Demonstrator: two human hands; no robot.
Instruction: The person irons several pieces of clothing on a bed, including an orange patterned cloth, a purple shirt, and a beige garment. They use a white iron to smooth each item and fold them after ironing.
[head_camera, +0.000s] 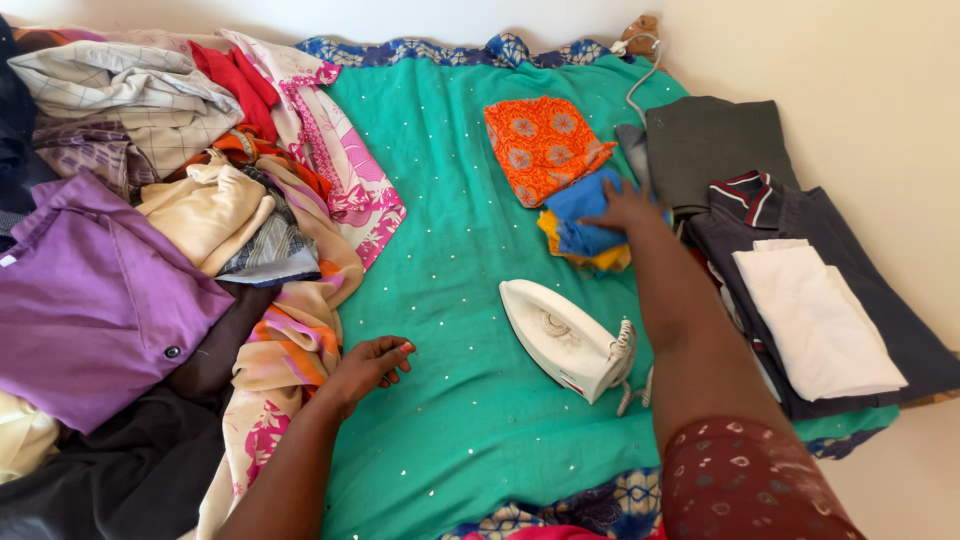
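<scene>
Right hand (628, 208) flat, fingers spread on blue cloth (585, 215); left hand (372, 366) loosely curled on green sheet (450, 260). Forearm risks brushing iron (562, 338) just beside it, possibly hot.

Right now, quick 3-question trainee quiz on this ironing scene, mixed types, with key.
1. True or false: the right hand rests on the blue folded cloth.
2. What lies nearest the left hand? A) white iron B) patterned peach cloth C) orange printed cloth
3. What colour is the sheet under the iron?

Key: 1 true; 2 B; 3 teal green.
</scene>
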